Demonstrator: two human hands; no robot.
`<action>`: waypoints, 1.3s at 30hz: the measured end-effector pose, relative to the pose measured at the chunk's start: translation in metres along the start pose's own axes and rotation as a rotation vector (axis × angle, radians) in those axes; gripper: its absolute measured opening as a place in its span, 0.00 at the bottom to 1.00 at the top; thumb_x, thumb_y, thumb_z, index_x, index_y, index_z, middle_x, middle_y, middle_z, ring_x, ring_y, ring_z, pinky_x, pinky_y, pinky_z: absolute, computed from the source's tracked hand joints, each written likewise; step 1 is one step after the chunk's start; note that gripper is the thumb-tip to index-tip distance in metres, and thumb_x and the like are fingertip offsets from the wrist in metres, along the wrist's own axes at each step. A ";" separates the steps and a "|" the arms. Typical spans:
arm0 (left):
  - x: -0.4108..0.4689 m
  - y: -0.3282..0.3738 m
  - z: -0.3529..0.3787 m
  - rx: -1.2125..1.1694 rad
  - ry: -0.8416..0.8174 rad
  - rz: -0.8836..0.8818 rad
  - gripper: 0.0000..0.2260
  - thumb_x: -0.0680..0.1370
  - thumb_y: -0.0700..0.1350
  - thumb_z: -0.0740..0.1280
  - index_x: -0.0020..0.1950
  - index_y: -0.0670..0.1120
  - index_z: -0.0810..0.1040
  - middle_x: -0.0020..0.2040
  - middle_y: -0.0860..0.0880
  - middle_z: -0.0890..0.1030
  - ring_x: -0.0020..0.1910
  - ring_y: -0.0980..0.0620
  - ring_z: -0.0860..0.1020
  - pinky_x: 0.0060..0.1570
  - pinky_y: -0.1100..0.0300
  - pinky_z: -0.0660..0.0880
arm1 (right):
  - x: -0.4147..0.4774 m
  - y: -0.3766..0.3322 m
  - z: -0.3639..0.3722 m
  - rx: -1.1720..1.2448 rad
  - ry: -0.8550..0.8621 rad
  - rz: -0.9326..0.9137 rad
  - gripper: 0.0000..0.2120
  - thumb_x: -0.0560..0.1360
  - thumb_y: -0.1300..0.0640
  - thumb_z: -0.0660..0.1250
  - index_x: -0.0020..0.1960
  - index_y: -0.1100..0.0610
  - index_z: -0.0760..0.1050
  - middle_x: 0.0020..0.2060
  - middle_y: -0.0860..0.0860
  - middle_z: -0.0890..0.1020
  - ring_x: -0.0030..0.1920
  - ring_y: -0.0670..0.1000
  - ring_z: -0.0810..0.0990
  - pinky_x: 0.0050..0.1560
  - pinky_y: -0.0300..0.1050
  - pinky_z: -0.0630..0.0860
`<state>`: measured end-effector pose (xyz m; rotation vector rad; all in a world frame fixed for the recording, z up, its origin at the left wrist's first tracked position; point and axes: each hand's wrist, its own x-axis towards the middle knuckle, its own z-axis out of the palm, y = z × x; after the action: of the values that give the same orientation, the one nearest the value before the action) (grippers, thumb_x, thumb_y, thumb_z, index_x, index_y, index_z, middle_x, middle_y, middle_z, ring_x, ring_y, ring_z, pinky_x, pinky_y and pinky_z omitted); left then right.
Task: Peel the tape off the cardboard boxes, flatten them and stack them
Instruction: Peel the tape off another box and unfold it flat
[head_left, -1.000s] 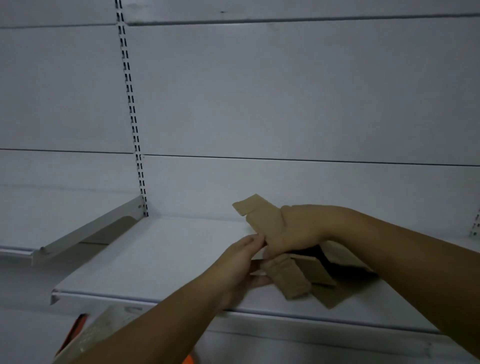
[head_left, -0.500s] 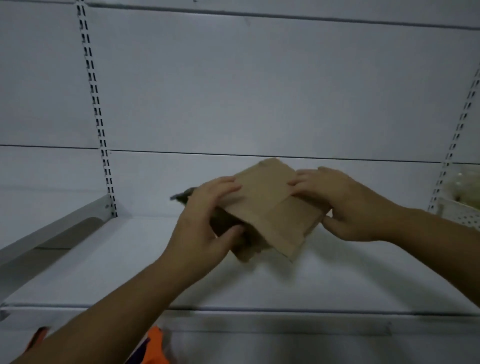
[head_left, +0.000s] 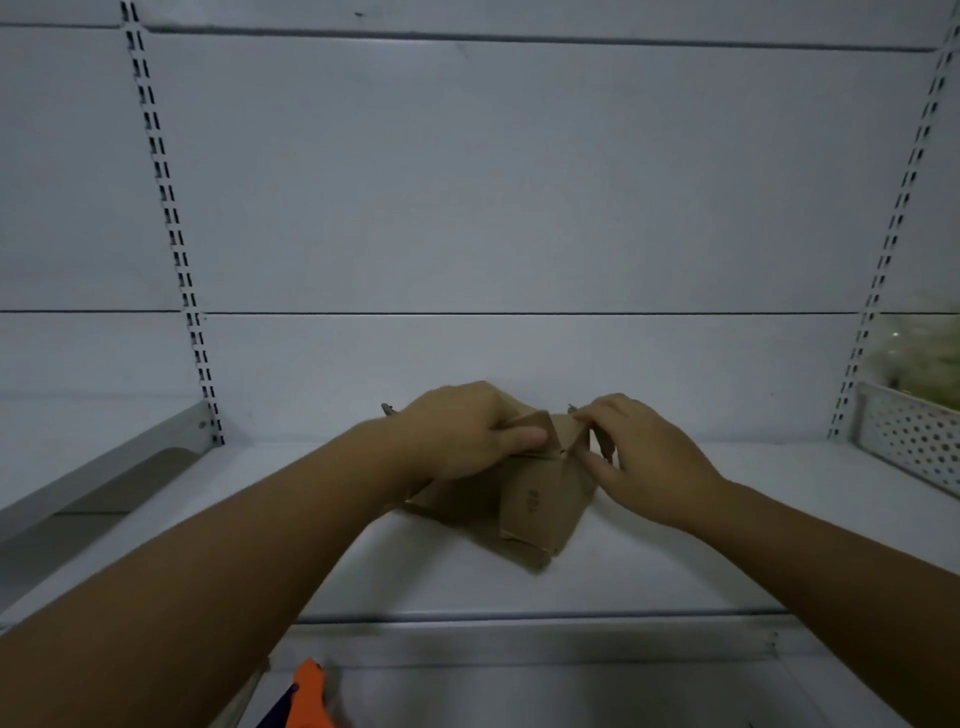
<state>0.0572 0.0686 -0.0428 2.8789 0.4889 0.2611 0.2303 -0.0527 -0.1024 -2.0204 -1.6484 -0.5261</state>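
Cardboard box (head_left: 524, 499), small and brown, partly collapsed, lies on the white shelf (head_left: 649, 566) near its middle, between both hands. Left hand (head_left: 457, 431) is on the box's upper left part, fingers (head_left: 514, 436) curled and clamped on a raised flap, thumb lying along the flap's edge. Right hand (head_left: 639, 457) is at the box's upper right corner, fingertips pinched together on another flap there. Near panel of the box faces the camera, with small dark print, too blurred to read. Perforated white basket (head_left: 914, 441) stands on the shelf at far right, well apart from the box. Orange object (head_left: 311, 696) shows below the shelf's front edge.
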 end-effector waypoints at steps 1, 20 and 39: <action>0.006 0.000 -0.005 -0.003 -0.039 -0.032 0.15 0.79 0.59 0.56 0.36 0.55 0.72 0.34 0.55 0.74 0.36 0.55 0.72 0.40 0.59 0.68 | -0.002 -0.002 0.002 0.033 0.019 0.045 0.15 0.77 0.49 0.61 0.62 0.52 0.72 0.52 0.46 0.75 0.49 0.45 0.72 0.47 0.38 0.67; 0.038 0.013 -0.009 0.064 0.019 -0.099 0.24 0.78 0.62 0.57 0.29 0.47 0.71 0.28 0.49 0.70 0.30 0.52 0.69 0.32 0.59 0.63 | 0.011 -0.038 -0.003 0.340 -0.187 0.356 0.25 0.68 0.49 0.67 0.62 0.51 0.62 0.46 0.46 0.76 0.46 0.50 0.77 0.39 0.43 0.72; -0.028 -0.102 0.076 0.068 -0.172 -0.451 0.29 0.73 0.71 0.52 0.72 0.64 0.60 0.77 0.54 0.57 0.76 0.46 0.53 0.71 0.37 0.51 | 0.030 -0.031 0.079 0.178 -0.469 0.594 0.37 0.71 0.36 0.61 0.74 0.49 0.54 0.70 0.54 0.68 0.69 0.59 0.64 0.68 0.52 0.63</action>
<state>0.0160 0.1403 -0.1434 2.7202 1.1015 -0.0772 0.2061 0.0220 -0.1457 -2.4571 -1.1563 0.3128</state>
